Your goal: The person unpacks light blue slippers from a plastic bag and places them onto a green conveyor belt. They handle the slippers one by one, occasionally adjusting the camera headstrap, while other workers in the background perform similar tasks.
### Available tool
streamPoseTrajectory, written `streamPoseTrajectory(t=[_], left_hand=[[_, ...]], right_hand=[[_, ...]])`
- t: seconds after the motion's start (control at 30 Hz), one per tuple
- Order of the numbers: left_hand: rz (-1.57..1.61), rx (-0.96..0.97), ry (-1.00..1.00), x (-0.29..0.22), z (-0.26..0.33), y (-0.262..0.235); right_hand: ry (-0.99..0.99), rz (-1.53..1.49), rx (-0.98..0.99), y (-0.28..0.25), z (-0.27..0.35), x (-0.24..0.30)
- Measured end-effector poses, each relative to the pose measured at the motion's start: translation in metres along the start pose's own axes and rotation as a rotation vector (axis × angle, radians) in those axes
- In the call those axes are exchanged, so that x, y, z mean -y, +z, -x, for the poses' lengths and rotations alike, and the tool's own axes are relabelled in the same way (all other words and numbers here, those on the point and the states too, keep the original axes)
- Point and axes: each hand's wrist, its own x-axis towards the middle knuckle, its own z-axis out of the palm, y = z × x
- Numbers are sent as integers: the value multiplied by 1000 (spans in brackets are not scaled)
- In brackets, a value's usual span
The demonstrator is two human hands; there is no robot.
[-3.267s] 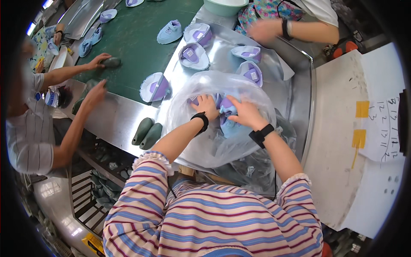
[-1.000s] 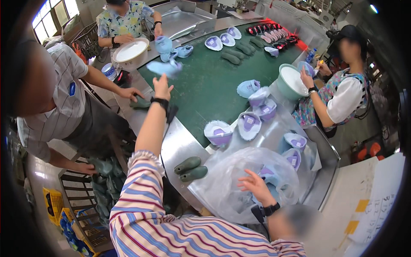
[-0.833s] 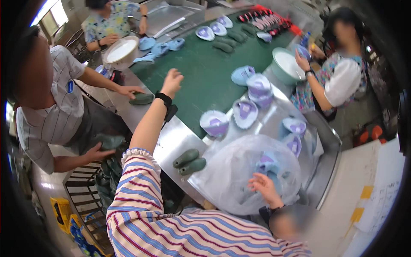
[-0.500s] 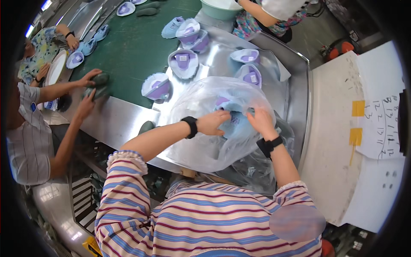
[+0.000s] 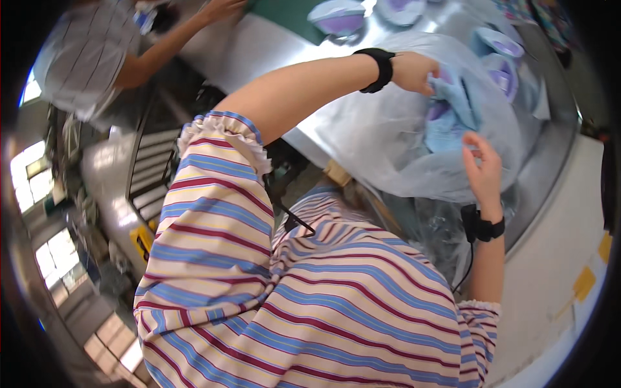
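A clear plastic bag [image 5: 388, 139] lies spread on the metal table, its mouth open. Light blue pieces with purple linings, which look like shoe uppers [image 5: 446, 132], are gathered inside it. The curled fingers of my left hand [image 5: 414, 72] grip the edge of one upper at the far side of the bag. My right hand [image 5: 484, 169] is at the bag's near right side, palm turned up and fingers loosely apart, holding nothing. A black band is around each wrist.
Other blue and purple uppers [image 5: 341, 18] lie on the metal table [image 5: 284, 48] beyond the bag. More [image 5: 501, 42] sit to its right, near the raised metal rim. A co-worker's arm [image 5: 171, 48] reaches over the table at far left. A pale board [image 5: 550, 220] stands at right.
The view has swung down and left. My right hand has drawn back from the uppers toward me and opened. My left hand stays at the uppers in the bag.
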Motion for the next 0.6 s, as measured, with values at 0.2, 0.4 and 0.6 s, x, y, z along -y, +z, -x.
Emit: streamPoseTrajectory(t=[0.2, 0.4, 0.6], left_hand=[[205, -102, -112, -4, 119, -27], [161, -250, -286, 26, 281, -14], [43, -246, -608, 22, 412, -35]], right_hand=[[-193, 657, -96, -10, -66, -65], [77, 730, 37, -54, -89, -87], [-182, 465, 118, -22, -80, -70]])
